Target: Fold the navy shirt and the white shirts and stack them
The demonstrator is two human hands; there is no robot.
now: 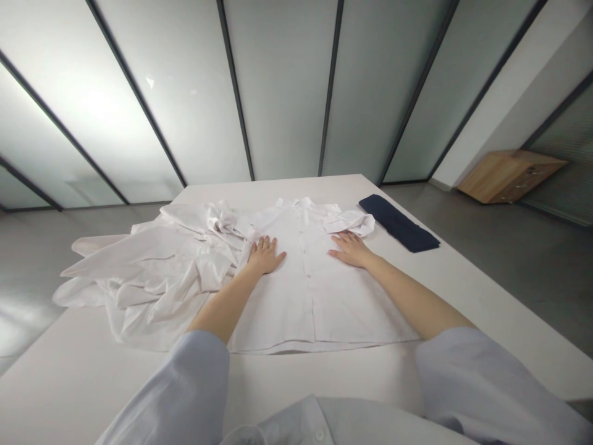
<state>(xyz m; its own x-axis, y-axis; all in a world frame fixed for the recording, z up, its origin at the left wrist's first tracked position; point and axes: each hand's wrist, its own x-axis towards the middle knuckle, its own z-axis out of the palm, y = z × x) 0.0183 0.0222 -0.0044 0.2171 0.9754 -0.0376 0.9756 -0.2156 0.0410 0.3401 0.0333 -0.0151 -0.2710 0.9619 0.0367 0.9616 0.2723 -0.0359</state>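
Observation:
A white button-up shirt (296, 303) lies front side up on the table, its collar at the far end and its hem toward me. My left hand (265, 254) rests flat on the shirt's left side, fingers spread. On the right side, near the shirt's bunched sleeve (352, 221), my right hand (351, 248) also presses flat with fingers apart. Neither hand grips the cloth. Left of the shirt is a crumpled heap of white garments (171, 266), touching the shirt's edge and partly overhanging the table.
A folded dark navy cloth (398, 224) lies near the right edge of the white table (482, 309). Frosted glass panels (282, 86) stand behind the table. A wooden cabinet (504, 176) is on the floor at the far right.

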